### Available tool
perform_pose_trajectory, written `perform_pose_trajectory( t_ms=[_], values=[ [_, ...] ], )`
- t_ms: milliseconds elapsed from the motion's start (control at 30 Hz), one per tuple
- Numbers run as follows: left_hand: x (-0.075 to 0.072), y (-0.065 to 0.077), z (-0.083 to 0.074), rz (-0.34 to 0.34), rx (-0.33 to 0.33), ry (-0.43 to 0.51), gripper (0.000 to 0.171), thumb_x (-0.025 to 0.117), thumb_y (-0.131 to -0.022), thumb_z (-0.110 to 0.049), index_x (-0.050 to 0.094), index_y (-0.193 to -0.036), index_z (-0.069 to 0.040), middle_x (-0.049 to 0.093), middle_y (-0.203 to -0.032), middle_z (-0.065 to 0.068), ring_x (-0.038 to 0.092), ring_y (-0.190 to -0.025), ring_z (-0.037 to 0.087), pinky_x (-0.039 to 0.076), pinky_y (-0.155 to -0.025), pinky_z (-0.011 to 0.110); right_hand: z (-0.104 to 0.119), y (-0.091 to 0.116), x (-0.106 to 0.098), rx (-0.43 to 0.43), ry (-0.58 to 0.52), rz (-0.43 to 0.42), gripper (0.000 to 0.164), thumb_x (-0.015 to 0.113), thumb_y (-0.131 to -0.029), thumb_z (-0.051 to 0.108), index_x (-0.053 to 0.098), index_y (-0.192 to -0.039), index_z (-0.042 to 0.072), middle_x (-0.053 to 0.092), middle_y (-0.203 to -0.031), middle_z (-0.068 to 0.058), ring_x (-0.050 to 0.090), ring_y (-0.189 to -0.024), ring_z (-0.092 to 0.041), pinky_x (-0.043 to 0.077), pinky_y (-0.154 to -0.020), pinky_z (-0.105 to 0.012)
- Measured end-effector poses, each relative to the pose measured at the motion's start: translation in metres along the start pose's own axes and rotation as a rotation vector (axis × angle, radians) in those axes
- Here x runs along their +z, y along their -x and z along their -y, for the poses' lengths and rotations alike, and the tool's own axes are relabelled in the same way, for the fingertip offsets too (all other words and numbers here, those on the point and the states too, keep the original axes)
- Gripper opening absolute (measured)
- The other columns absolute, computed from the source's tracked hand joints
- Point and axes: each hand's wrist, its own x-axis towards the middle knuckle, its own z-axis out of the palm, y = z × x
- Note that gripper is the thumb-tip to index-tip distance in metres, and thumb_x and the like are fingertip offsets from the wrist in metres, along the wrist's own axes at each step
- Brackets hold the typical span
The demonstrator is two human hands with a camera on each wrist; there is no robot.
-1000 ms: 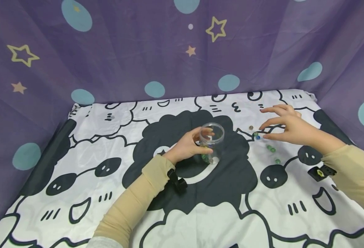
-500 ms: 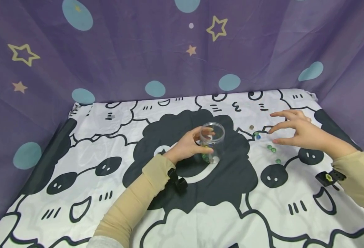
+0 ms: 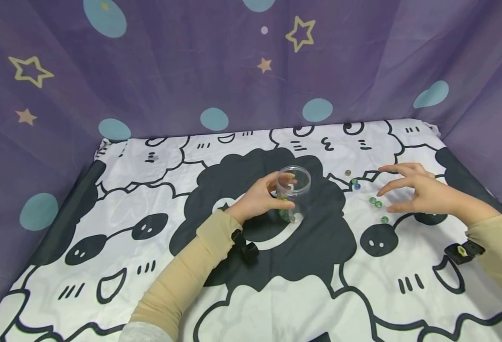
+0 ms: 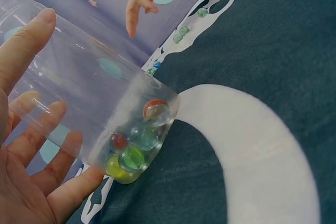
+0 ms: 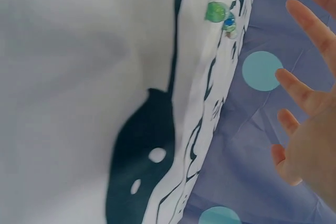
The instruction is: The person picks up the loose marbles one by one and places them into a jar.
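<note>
My left hand [image 3: 257, 199] grips a clear plastic jar [image 3: 298, 197] that stands on the cloth's black patch, thumb in front and fingers behind. Several glass marbles [image 4: 131, 157] lie in the bottom of the jar, among them yellow, green and red ones. To the right, my right hand [image 3: 422, 190] hovers with spread fingers and holds nothing. Just left of its fingertips are two green marbles [image 3: 375, 202] side by side, with another green marble [image 3: 384, 219] nearer. Farther back lie a blue marble [image 3: 357, 186], a green marble [image 3: 354, 181] touching or almost touching it, and a brownish marble [image 3: 348, 173].
A white cloth [image 3: 302, 304] with black cartoon drawings covers the table. Behind it and at both sides hangs a purple curtain [image 3: 161, 71] with stars and dots. A black wrist strap with a camera [image 3: 465, 251] sits on the right sleeve.
My right hand has drawn back to the right and slightly nearer, away from the blue marble, fingers still apart. The left hand and the jar stay in place.
</note>
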Motion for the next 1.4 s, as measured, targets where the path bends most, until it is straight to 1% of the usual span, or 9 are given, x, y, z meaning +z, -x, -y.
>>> perform_pose_trajectory(
  t_ms=[67, 200, 333, 567, 767, 900, 1200, 1400],
  values=[
    [0.000, 0.000, 0.000, -0.004, 0.001, 0.000, 0.061, 0.075, -0.080, -0.005, 0.049, -0.134, -0.012, 0.054, -0.136, 0.010, 0.046, -0.127, 0.025, 0.043, -0.097, 0.040, -0.002, 0.002, 0.001, 0.021, 0.001, 0.011, 0.033, 0.088, -0.059, 0.013, 0.074, -0.089, 0.019, 0.049, -0.128, -0.021, 0.033, -0.113, -0.047, 0.024, -0.079, -0.068],
    [0.000, -0.001, 0.000, -0.005, -0.003, -0.004, 0.060, 0.076, -0.079, -0.006, 0.050, -0.134, -0.013, 0.054, -0.136, 0.009, 0.046, -0.127, 0.024, 0.042, -0.098, 0.041, -0.005, 0.006, 0.004, 0.059, -0.003, 0.036, 0.031, 0.088, -0.059, 0.015, 0.074, -0.086, 0.020, 0.050, -0.128, -0.022, 0.032, -0.114, -0.048, 0.023, -0.079, -0.068],
    [0.000, 0.000, 0.000, -0.007, -0.006, -0.005, 0.061, 0.076, -0.079, -0.006, 0.050, -0.134, -0.013, 0.054, -0.136, 0.009, 0.046, -0.127, 0.024, 0.042, -0.099, 0.041, -0.006, 0.010, 0.007, 0.063, -0.026, 0.061, 0.030, 0.088, -0.058, 0.016, 0.074, -0.084, 0.023, 0.049, -0.129, -0.022, 0.030, -0.114, -0.046, 0.023, -0.076, -0.065],
    [0.000, 0.000, -0.001, -0.002, -0.009, 0.000, 0.061, 0.076, -0.080, -0.006, 0.049, -0.134, -0.013, 0.053, -0.137, 0.010, 0.046, -0.128, 0.024, 0.041, -0.099, 0.042, -0.006, 0.014, 0.011, 0.072, -0.055, 0.133, 0.029, 0.089, -0.057, 0.022, 0.075, -0.081, 0.031, 0.046, -0.131, -0.021, 0.025, -0.119, -0.050, 0.018, -0.076, -0.066],
    [0.000, 0.001, -0.002, -0.004, -0.018, -0.009, 0.061, 0.075, -0.080, -0.007, 0.049, -0.134, -0.014, 0.054, -0.136, 0.007, 0.045, -0.128, 0.024, 0.042, -0.099, 0.041, -0.005, 0.015, 0.014, 0.091, -0.045, 0.143, 0.031, 0.089, -0.055, 0.022, 0.075, -0.082, 0.030, 0.046, -0.133, -0.022, 0.025, -0.120, -0.050, 0.015, -0.081, -0.069],
    [0.000, 0.002, -0.002, -0.003, -0.018, -0.010, 0.062, 0.075, -0.080, -0.007, 0.049, -0.135, -0.013, 0.054, -0.135, 0.006, 0.046, -0.128, 0.024, 0.042, -0.098, 0.041, -0.005, 0.015, 0.016, 0.100, -0.038, 0.160, 0.029, 0.088, -0.057, 0.023, 0.075, -0.082, 0.030, 0.045, -0.134, -0.023, 0.024, -0.121, -0.050, 0.013, -0.082, -0.071],
    [0.001, 0.002, 0.000, -0.011, -0.022, -0.017, 0.061, 0.076, -0.080, -0.008, 0.050, -0.135, -0.014, 0.055, -0.135, 0.004, 0.045, -0.129, 0.025, 0.040, -0.101, 0.043, -0.004, 0.016, 0.019, 0.137, -0.017, 0.198, 0.025, 0.087, -0.060, 0.022, 0.073, -0.079, 0.032, 0.044, -0.135, -0.023, 0.024, -0.121, -0.051, 0.016, -0.083, -0.068],
    [0.000, 0.002, 0.000, -0.007, -0.016, -0.018, 0.063, 0.075, -0.080, -0.008, 0.048, -0.136, -0.011, 0.054, -0.135, 0.006, 0.045, -0.128, 0.025, 0.041, -0.100, 0.043, -0.004, 0.016, 0.021, 0.159, -0.012, 0.198, 0.024, 0.086, -0.062, 0.022, 0.072, -0.076, 0.035, 0.045, -0.135, -0.023, 0.024, -0.122, -0.051, 0.017, -0.083, -0.068]
  ],
)
